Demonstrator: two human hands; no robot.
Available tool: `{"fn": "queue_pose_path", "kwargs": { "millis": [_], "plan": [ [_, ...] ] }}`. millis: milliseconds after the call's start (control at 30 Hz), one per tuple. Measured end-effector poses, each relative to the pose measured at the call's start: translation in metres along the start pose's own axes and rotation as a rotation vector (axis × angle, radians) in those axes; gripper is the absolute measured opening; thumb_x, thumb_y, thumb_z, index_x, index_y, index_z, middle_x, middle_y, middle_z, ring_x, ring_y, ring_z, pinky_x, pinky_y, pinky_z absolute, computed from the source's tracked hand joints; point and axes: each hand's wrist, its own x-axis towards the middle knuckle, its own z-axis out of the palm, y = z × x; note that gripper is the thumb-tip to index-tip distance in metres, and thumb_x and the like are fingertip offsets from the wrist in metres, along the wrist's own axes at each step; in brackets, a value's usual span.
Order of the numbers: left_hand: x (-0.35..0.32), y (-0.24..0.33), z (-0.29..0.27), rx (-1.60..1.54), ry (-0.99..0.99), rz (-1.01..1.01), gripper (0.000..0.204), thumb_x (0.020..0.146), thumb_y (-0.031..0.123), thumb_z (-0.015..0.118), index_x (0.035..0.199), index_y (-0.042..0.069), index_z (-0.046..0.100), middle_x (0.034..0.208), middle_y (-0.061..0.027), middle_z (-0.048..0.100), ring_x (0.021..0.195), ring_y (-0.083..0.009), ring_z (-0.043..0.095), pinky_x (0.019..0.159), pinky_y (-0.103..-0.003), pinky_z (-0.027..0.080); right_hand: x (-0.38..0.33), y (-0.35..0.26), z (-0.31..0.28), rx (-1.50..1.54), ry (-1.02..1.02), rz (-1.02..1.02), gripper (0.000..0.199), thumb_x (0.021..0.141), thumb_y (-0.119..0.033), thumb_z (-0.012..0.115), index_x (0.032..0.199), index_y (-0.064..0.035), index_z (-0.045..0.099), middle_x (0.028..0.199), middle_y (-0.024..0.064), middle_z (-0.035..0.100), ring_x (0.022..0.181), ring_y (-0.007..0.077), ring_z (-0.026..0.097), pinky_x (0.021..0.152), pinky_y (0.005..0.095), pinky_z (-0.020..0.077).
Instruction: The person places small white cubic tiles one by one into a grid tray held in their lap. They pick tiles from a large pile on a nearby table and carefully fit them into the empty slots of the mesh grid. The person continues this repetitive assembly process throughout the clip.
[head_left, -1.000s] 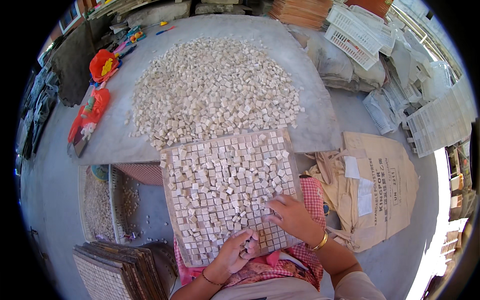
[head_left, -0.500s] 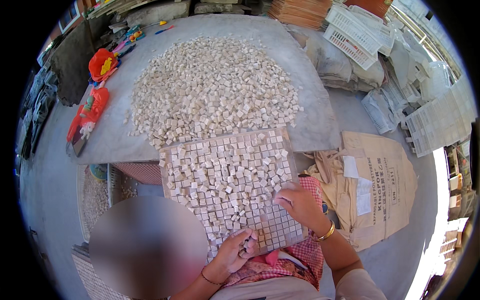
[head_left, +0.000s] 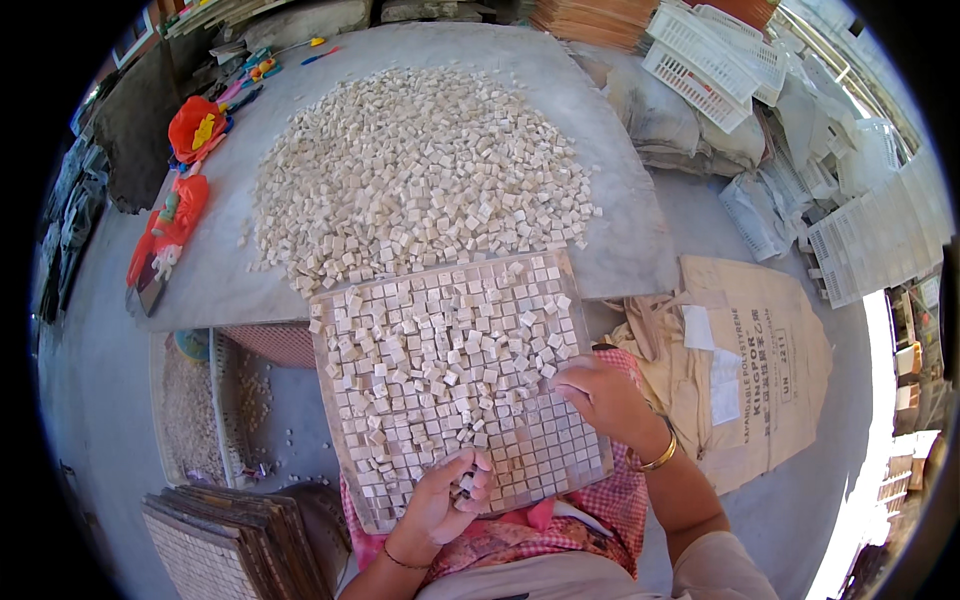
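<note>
**Partly ordered, much left loose**

From afar, I'm seeing the bare left hand (head_left: 436, 510) curling around several small, pale, stone-like cubes (head_left: 466, 485). Rough-faced loose cubes (head_left: 430, 352) are cluttering most of the square, tan-rimmed grid tray (head_left: 576, 312), which is sitting against the smooth grey surface (head_left: 640, 250); its lower-right squares (head_left: 560, 445) are looking flat and even. The right hand (head_left: 600, 398) is bending its fingers at the tray's edge; I can't tell whether it's gripping anything.

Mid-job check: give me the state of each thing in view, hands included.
Left hand: curled around small tiles
Right hand: fingers bent at the tray's right side; grip unclear
Grid tray: loose tiles scattered over much of it, few at lower right
Tile pile: heaped loose on the table
White bin: holding small pieces
Brown sack: lying flattened
Boards: stacked, leaning
</note>
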Motion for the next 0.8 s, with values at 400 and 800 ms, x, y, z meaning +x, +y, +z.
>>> {"fn": "queue_pose_path", "kwargs": {
  "millis": [400,800],
  "plan": [
    [-0.009,0.011,-0.005,-0.052,-0.030,0.094,0.019,0.089,0.017,0.053,0.096,-0.001,0.055,0.082,-0.0067,0.053,0.070,-0.0136,0.047,0.055,-0.023,0.039,-0.014,-0.022,0.040,-0.276,0.081,-0.110,0.019,0.074,-0.008,0.054,0.091,-0.0026,0.061,0.087,0.0106,0.057,0.081,0.0269,0.058,0.067,0.0374,0.0487],
    [-0.005,-0.004,-0.003,-0.042,0.019,0.038,0.033,0.091,0.019,0.049,0.112,-0.006,0.054,0.095,-0.0118,0.060,0.083,-0.0189,0.058,0.074,-0.029,0.050,-0.008,-0.032,0.040,-0.302,0.102,-0.095,0.012,0.072,-0.008,0.055,0.083,-0.0034,0.058,0.082,0.0092,0.053,0.079,0.0270,0.055,0.066,0.0377,0.0475]
  ]
}}
